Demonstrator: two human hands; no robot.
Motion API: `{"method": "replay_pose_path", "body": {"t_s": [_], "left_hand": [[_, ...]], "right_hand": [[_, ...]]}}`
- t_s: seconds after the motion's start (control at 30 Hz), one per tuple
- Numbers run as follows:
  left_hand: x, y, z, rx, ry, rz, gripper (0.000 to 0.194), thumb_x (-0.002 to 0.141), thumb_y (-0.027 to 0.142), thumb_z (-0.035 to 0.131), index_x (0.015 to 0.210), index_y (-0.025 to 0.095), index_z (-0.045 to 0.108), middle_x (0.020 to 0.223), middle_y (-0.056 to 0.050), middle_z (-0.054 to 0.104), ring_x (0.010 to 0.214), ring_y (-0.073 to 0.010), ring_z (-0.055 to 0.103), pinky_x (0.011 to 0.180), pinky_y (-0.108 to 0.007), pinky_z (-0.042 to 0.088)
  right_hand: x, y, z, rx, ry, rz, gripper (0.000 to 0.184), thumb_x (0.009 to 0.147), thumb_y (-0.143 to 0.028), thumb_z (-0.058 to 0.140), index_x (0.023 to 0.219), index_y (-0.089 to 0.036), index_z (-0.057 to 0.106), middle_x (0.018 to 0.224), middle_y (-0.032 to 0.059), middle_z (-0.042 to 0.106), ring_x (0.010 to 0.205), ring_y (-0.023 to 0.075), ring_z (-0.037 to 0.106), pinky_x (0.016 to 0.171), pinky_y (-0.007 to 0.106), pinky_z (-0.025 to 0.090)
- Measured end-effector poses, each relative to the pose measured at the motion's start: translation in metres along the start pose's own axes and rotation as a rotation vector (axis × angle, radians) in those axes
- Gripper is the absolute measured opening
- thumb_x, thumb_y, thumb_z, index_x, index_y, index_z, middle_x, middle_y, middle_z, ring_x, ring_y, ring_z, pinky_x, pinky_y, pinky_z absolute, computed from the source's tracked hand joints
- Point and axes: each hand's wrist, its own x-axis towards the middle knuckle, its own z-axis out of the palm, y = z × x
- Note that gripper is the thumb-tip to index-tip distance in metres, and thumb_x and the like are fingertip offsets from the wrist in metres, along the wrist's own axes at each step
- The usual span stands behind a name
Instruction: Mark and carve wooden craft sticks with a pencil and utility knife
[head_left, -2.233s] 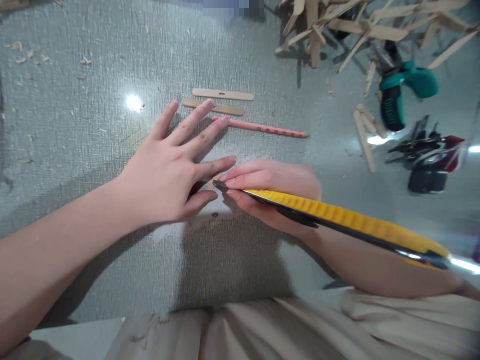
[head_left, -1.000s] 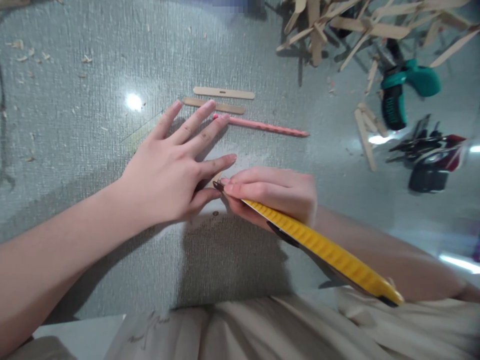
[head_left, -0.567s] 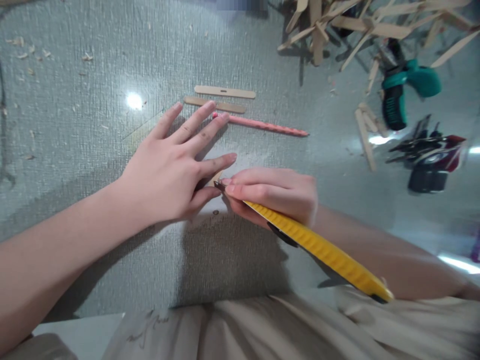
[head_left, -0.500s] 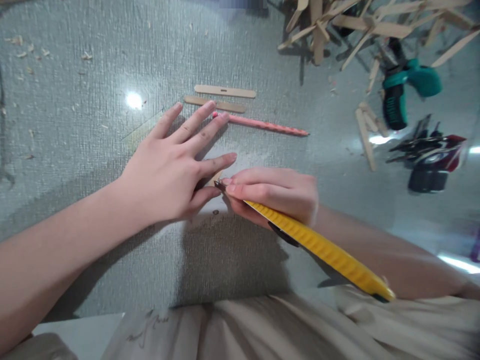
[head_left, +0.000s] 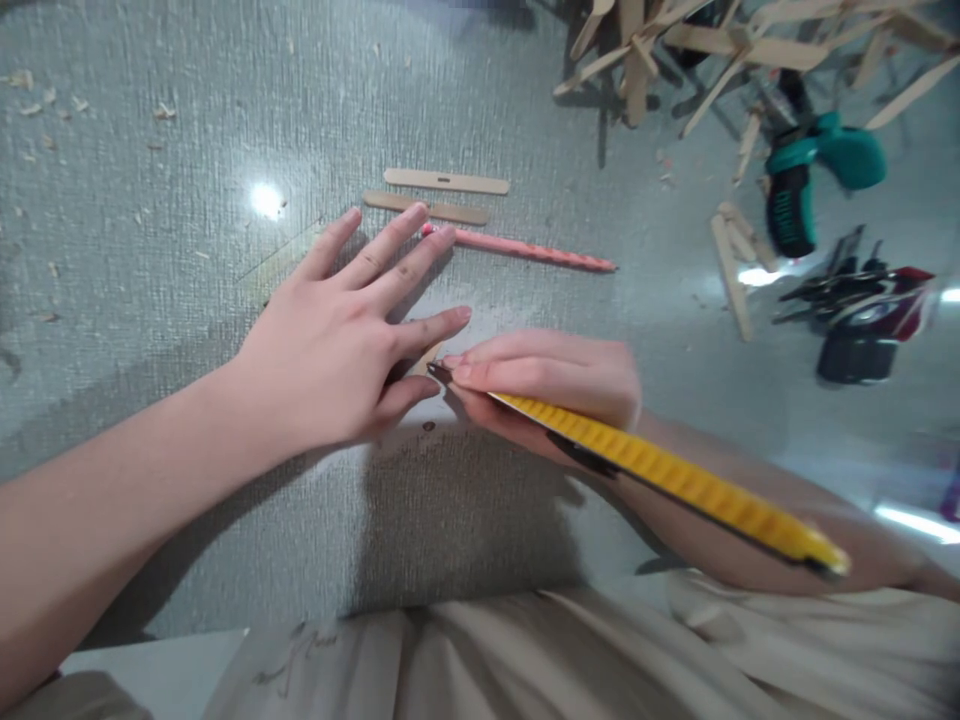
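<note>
Taken from where the two hands meet, the neighbours are many. At twelve o'clock lie two flat wooden sticks (head_left: 472,184), nearly parallel; at one o'clock, a pink pencil (head_left: 525,250). The left fingertips reach over the pencil's end and the nearer stick. A tangled wooden pile (head_left: 780,52) stands at one o'clock, a teal-and-black handled tool (head_left: 791,210) at two, dark tools with some red (head_left: 855,355) near three, and curled shavings (head_left: 165,112) towards ten.

The table (head_left: 135,230) is grey, finely ribbed and shiny. The sticks are pale, with rounded ends; one has a small dark slot.

The right hand (head_left: 562,375) grasps a cutter (head_left: 667,470) near its metal tip, and the ridged yellow handle slopes towards four o'clock. The left hand (head_left: 337,340) is spread palm down. Between its thumb and index finger shows a light wooden piece (head_left: 430,356), right at the cutter's tip; it is mostly covered, so whether the blade touches it cannot be told surely.
</note>
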Motion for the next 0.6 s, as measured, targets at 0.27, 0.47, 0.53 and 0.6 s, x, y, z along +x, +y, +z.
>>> {"method": "replay_pose_path", "body": {"t_s": [0.27, 0.47, 0.53, 0.6], "left_hand": [[0.0010, 0.0011, -0.0029, -0.018, -0.031, 0.001, 0.050, 0.105, 0.049, 0.053, 0.149, 0.025, 0.059, 0.173, -0.010, 0.034, 0.161, -0.0426, 0.025, 0.129, -0.068, 0.022], [0.0010, -0.0003, 0.0017, -0.014, 0.001, -0.007, 0.051, 0.101, 0.052, 0.060, 0.147, 0.032, 0.062, 0.171, -0.007, 0.038, 0.161, -0.0417, 0.028, 0.129, -0.069, 0.026], [0.0009, -0.0005, 0.0021, -0.004, 0.002, 0.006, 0.052, 0.101, 0.052, 0.059, 0.148, 0.029, 0.062, 0.171, -0.011, 0.037, 0.161, -0.0422, 0.027, 0.128, -0.070, 0.027], [0.0007, -0.0004, 0.0021, 0.005, 0.005, 0.014, 0.053, 0.101, 0.051, 0.060, 0.148, 0.027, 0.062, 0.171, -0.015, 0.036, 0.161, -0.0424, 0.027, 0.127, -0.071, 0.028]], "right_hand": [[0.0014, 0.0041, -0.0003, -0.029, 0.006, -0.137, 0.020, 0.093, -0.013, 0.071, 0.102, -0.031, 0.069, 0.096, -0.0022, 0.082, 0.089, 0.0181, 0.081, 0.076, 0.028, 0.068], [0.0024, 0.0037, -0.0007, -0.016, -0.008, -0.153, 0.024, 0.092, -0.014, 0.071, 0.104, -0.034, 0.070, 0.098, -0.0012, 0.083, 0.089, 0.0191, 0.082, 0.077, 0.028, 0.069], [0.0024, 0.0043, -0.0009, -0.016, -0.012, -0.154, 0.023, 0.093, -0.015, 0.071, 0.105, -0.034, 0.070, 0.099, -0.0011, 0.083, 0.089, 0.0190, 0.082, 0.077, 0.029, 0.069], [0.0019, 0.0047, -0.0010, -0.018, -0.025, -0.140, 0.024, 0.093, -0.015, 0.070, 0.106, -0.035, 0.070, 0.100, -0.0015, 0.083, 0.088, 0.0189, 0.082, 0.077, 0.029, 0.069]]}}
